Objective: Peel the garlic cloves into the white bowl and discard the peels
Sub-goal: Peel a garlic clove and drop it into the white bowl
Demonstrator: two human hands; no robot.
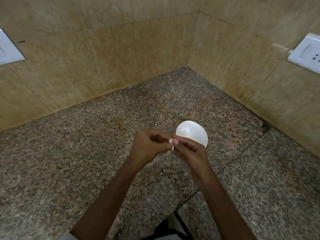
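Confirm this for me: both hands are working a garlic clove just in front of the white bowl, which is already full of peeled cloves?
Not quite. In the head view both hands hold the garlic clove in front of the white bowl, but the bowl looks empty.

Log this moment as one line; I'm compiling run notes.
step: peeling | left hand + right hand: pinching garlic clove | white bowl: on counter, looks empty

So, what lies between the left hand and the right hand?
In the head view, a garlic clove with loose skin is pinched between the left hand and right hand, in front of the white bowl.
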